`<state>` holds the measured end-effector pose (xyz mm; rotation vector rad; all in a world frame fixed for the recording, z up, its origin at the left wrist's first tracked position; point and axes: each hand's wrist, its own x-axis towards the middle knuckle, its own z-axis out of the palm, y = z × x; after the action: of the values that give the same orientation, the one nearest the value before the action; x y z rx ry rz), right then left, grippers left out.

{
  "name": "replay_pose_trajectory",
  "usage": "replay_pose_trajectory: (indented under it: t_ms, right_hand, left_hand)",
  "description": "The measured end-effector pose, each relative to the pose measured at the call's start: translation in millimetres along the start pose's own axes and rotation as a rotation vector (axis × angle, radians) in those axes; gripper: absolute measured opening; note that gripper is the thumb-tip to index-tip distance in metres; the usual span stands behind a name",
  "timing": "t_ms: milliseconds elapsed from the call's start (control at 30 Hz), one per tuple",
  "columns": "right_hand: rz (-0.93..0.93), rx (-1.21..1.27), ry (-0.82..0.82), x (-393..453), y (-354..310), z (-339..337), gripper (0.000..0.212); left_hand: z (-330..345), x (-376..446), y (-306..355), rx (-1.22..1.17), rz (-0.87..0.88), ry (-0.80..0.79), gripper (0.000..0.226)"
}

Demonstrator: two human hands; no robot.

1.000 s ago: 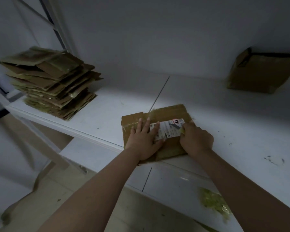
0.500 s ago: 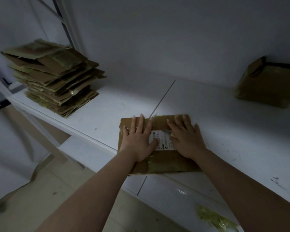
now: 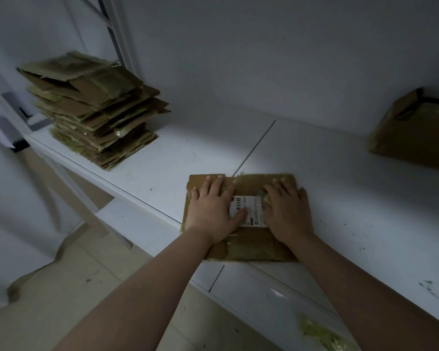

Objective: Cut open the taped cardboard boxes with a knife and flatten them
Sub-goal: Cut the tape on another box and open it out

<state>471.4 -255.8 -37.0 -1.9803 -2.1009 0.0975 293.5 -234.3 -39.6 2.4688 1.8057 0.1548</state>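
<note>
Cardboard box (image 3: pixel 251 245) lies collapsed at the desk (image 3: pixel 352 198) front edge, left hand (image 3: pixel 213 209) and right hand (image 3: pixel 288 211) pressing it flat, fingers straight. Flattened stack (image 3: pixel 94 110) waits far left; one uncut box (image 3: pixel 413 130) remains.

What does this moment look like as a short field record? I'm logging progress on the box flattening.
left hand: flat, pressing the flattened box
right hand: flat on the same box
label: white, between the hands
finished stack: far left of the shelf
unflattened box: far right
knife: not visible
</note>
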Motion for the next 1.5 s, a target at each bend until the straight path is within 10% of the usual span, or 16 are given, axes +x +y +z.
replay_pose_trajectory:
  t_ms: [267, 700, 1000, 1500]
  right_hand:
    - [0.040, -0.052, -0.187, -21, -6, -1, 0.058]
    - [0.142, -0.034, -0.014, -23, -9, 2, 0.054]
    - [0.393, -0.053, -0.010, -31, -5, 5, 0.053]
    - [0.545, 0.376, 0.462, -18, -22, 0, 0.031]
  left_hand:
    - [-6, -14, 22, -0.010, -0.068, -0.009, 0.057]
    - [10, -33, 19, -0.102, -0.062, 0.078, 0.070]
    - [10, -56, 28, -0.208, -0.566, 0.140, 0.074]
    - [-49, -29, -2, -0.196, -0.249, 0.183, 0.099]
